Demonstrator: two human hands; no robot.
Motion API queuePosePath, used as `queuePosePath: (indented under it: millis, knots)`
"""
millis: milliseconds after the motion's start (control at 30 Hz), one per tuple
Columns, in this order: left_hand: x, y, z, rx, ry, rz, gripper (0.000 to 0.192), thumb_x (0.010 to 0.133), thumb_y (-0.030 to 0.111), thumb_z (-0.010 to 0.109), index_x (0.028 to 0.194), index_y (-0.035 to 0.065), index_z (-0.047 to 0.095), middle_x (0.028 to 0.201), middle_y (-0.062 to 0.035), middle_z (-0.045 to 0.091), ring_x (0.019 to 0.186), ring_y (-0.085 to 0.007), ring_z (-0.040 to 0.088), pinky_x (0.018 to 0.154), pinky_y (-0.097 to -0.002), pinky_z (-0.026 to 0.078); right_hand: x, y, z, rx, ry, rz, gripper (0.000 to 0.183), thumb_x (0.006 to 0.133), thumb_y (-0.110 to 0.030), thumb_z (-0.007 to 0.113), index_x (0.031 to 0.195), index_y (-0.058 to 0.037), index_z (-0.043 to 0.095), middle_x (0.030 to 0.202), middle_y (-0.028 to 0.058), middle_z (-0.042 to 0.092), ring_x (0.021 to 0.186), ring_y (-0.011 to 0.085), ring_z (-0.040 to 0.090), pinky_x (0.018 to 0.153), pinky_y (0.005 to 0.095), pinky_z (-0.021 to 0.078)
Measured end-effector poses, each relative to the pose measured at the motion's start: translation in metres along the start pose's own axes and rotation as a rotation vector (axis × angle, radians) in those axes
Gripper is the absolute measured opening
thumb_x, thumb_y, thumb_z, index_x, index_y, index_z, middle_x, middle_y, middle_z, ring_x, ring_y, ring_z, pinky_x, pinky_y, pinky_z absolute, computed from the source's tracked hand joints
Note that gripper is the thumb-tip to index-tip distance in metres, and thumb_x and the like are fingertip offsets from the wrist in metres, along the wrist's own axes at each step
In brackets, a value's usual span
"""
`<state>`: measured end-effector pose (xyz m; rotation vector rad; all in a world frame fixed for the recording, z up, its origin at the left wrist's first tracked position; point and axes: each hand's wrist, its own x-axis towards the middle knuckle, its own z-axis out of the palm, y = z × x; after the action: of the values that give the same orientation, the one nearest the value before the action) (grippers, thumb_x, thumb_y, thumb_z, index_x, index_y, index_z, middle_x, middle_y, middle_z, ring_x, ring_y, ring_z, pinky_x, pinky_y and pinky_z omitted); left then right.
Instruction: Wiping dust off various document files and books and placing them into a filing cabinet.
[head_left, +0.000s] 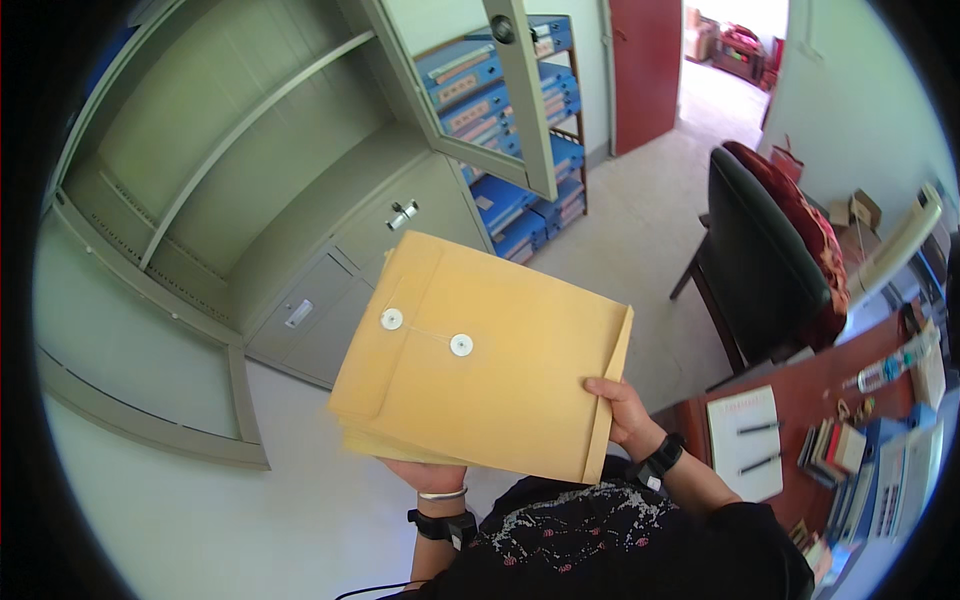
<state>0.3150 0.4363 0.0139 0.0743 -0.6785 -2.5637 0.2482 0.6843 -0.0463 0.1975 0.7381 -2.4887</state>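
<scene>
A stack of yellow kraft paper document envelopes (510, 360) lies across both my hands in front of my body. The top one has two white string-tie buttons with a thin string between them. Beneath the stack's near edge is my left hand (427, 474), its fingers hidden under the paper. My right hand (621, 409) grips the right edge, thumb on top. Beyond the envelopes stands a grey metal cabinet (405, 176) with both glazed upper doors swung wide. Its shelf (255, 120) spans the upper compartment, and the lower doors are closed.
The right glass door (540, 135) juts out before a rack of blue file boxes (502, 202). At the right are a black chair (765, 247) and a reddish desk (694, 435) with an open notebook (739, 420), pens and a bottle (889, 367). A red door (645, 67) stands open behind.
</scene>
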Motion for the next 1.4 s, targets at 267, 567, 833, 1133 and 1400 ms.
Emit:
queuePosePath:
  millis: [267,567,833,1133,1400]
  knots:
    - [0.042,-0.032,0.027,-0.068,-0.052,0.100,0.071,0.092,0.056,0.047,0.144,0.0095,0.032,0.144,-0.0081,0.039,0.131,-0.0284,0.039,0.107,-0.0464,0.035,0.065,-0.038,0.002,-0.004,-0.036,0.055,0.052,0.082,-0.007,0.064,0.129,0.0030,0.045,0.119,0.0171,0.059,0.104,0.0288,0.062,0.091,0.0420,0.0525]
    - [0.118,-0.010,-0.034,0.118,0.283,0.050,0.059,0.086,0.024,0.061,0.137,0.0041,0.040,0.133,-0.0126,0.051,0.122,-0.0298,0.050,0.102,-0.0480,0.042,0.174,-0.016,0.038,-0.116,-0.061,0.120,0.052,0.082,-0.006,0.065,0.129,0.0022,0.046,0.120,0.0155,0.059,0.106,0.0269,0.061,0.091,0.0401,0.0515]
    - [0.295,0.053,-0.097,-0.140,-0.140,0.078,0.059,0.086,0.034,0.062,0.135,0.0054,0.046,0.131,-0.0123,0.054,0.121,-0.0306,0.051,0.101,-0.0492,0.043,0.286,0.019,0.116,-0.211,-0.173,-0.070,0.054,0.078,0.000,0.069,0.128,-0.0021,0.048,0.121,0.0098,0.060,0.106,0.0237,0.060,0.093,0.0384,0.0496]
    - [0.476,0.102,-0.098,0.152,0.031,-0.048,0.049,0.088,0.021,0.059,0.131,0.0009,0.047,0.127,-0.0141,0.055,0.114,-0.0289,0.056,0.097,-0.0429,0.048,0.398,0.044,0.193,-0.273,-0.148,-0.081,0.051,0.081,-0.003,0.069,0.128,-0.0006,0.049,0.121,0.0110,0.060,0.112,0.0246,0.058,0.097,0.0383,0.0467]
    - [0.562,0.096,-0.075,0.379,0.199,-0.127,0.043,0.088,0.013,0.056,0.127,-0.0018,0.047,0.121,-0.0157,0.057,0.107,-0.0295,0.059,0.091,-0.0423,0.052,0.474,0.034,0.210,-0.217,-0.128,-0.031,0.056,0.085,-0.010,0.067,0.134,-0.0016,0.041,0.127,0.0111,0.055,0.116,0.0245,0.055,0.097,0.0389,0.0465]
